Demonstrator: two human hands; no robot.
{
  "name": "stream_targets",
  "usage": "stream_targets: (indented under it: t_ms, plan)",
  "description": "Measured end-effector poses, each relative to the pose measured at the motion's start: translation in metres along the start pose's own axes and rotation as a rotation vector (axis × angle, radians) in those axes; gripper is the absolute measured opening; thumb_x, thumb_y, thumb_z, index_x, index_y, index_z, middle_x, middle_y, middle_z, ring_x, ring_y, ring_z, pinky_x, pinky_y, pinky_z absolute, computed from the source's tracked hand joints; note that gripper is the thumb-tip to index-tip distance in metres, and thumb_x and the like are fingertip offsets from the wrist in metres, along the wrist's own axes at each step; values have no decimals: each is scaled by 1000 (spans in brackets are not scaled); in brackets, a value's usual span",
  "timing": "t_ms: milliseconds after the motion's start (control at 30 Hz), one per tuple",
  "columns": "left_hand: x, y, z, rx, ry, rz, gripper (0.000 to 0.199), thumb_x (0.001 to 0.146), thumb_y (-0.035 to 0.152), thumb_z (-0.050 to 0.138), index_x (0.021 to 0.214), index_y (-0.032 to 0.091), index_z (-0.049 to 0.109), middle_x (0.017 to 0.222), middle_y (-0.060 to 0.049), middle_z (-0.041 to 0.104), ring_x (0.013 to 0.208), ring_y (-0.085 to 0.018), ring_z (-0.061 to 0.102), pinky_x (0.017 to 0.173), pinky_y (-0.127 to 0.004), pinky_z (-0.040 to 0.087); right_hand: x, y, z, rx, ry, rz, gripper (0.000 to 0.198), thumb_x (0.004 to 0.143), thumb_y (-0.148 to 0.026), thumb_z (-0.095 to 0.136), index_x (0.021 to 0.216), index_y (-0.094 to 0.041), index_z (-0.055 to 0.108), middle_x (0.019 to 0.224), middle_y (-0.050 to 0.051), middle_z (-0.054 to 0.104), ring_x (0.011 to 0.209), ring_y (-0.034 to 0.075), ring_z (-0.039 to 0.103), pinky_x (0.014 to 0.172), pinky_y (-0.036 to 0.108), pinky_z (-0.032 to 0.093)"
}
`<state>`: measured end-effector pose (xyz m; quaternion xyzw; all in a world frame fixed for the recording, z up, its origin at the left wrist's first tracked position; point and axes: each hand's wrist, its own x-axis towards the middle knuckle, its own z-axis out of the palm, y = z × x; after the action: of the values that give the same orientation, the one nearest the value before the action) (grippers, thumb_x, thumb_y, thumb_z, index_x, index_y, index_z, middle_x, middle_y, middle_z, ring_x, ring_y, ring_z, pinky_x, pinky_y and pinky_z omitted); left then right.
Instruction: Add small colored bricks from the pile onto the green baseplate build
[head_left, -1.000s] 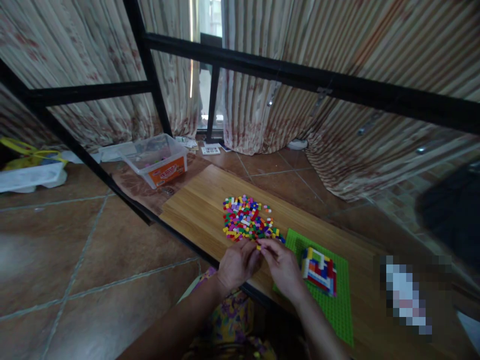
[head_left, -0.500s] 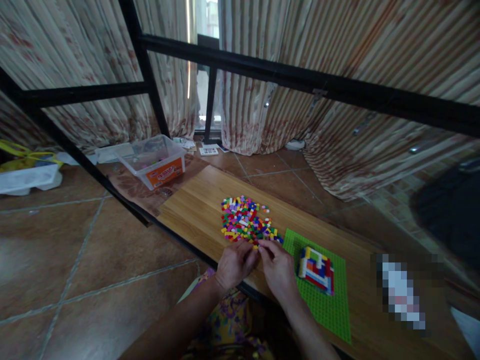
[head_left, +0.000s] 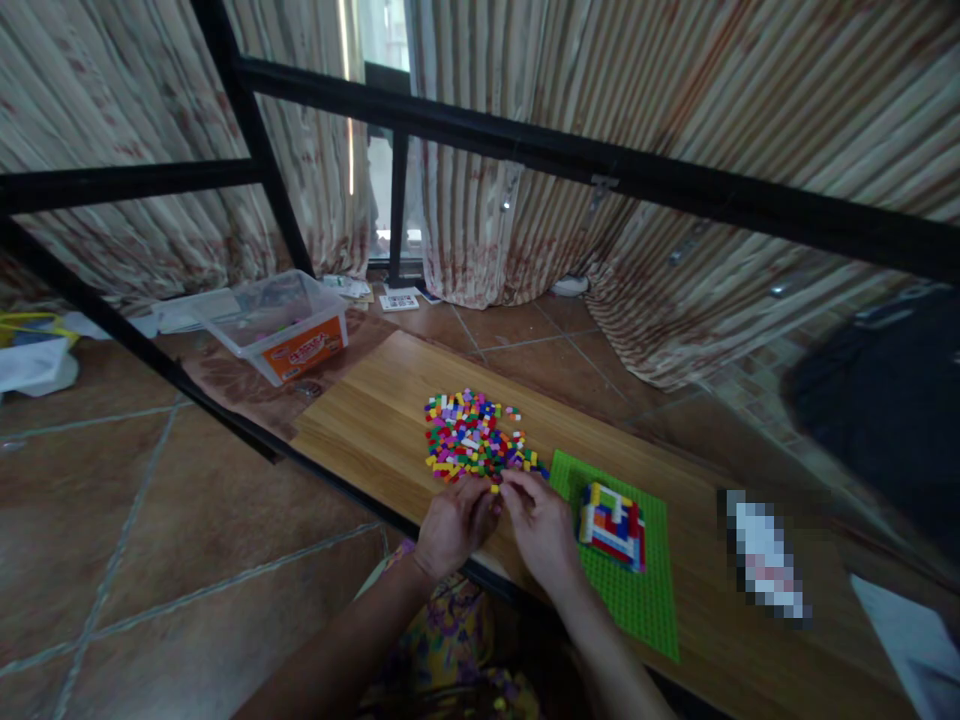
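Note:
My left hand (head_left: 452, 525) and my right hand (head_left: 538, 520) meet at the near edge of a pile of small coloured toy bricks (head_left: 469, 435). Between their pinched fingertips shows a small yellow toy brick (head_left: 495, 489). The fingers of both hands are closed, and the left palm is turned away from view. To the right of my right hand lies a green studded baseplate (head_left: 645, 590). On it stands a low rectangular build of multicoloured bricks (head_left: 613, 527), with walls around a partly open middle.
The wooden tabletop (head_left: 375, 400) has a dark frame edge. Beyond its left end, a clear plastic box (head_left: 277, 325) with an orange label stands on a brown cloth. A pixelated pale item (head_left: 769, 560) and a white sheet (head_left: 892, 630) lie right. Black metal bars (head_left: 450, 120) cross in front of curtains.
The whole scene has shifted slightly left as the camera turned right. My hands stay together at the pile's near edge, with the yellow brick still between the fingertips.

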<state>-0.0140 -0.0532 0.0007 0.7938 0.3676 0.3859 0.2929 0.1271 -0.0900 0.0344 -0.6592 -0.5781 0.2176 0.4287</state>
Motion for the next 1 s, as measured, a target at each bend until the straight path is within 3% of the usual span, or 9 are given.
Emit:
stream_targets:
  t_ms: [267, 467, 733, 833, 1000]
  plan:
    - [1, -1, -2, 0, -39, 3, 19, 96, 30, 47, 98, 20, 64, 87, -5, 68, 79, -16, 63, 73, -27, 52, -9, -6, 3, 126, 29, 104, 20, 88, -33, 52, 93, -22, 68, 89, 4, 70, 82, 18, 66, 77, 30, 51]
    - [2, -5, 0, 39, -32, 13, 15, 94, 28, 50, 98, 22, 63, 91, -4, 69, 85, -17, 65, 77, -28, 52, -13, 1, -39, 161, 170, 157, 26, 87, -39, 53, 97, -20, 69, 93, 6, 72, 83, 19, 67, 78, 32, 53]
    - [1, -7, 2, 82, -36, 44, 15, 95, 28, 49, 98, 22, 62, 91, -4, 69, 86, -17, 65, 77, -28, 53, -28, 48, -115, -105, 430, 341, 36, 81, -43, 56, 97, -15, 72, 97, 13, 73, 84, 25, 67, 77, 38, 53]
    - [1, -8, 3, 100, -37, 41, 16, 95, 29, 48, 99, 21, 62, 92, -4, 68, 85, -17, 65, 77, -28, 53, -30, 60, -128, -220, 449, 347, 37, 81, -43, 55, 95, -15, 72, 94, 13, 73, 84, 26, 67, 78, 39, 52]
    - [2, -8, 4, 117, -31, 46, 17, 95, 29, 48, 98, 21, 62, 91, -4, 68, 84, -17, 65, 76, -29, 54, -28, 70, -128, -308, 377, 292, 37, 84, -44, 51, 96, -15, 72, 94, 12, 73, 83, 25, 67, 77, 38, 50]
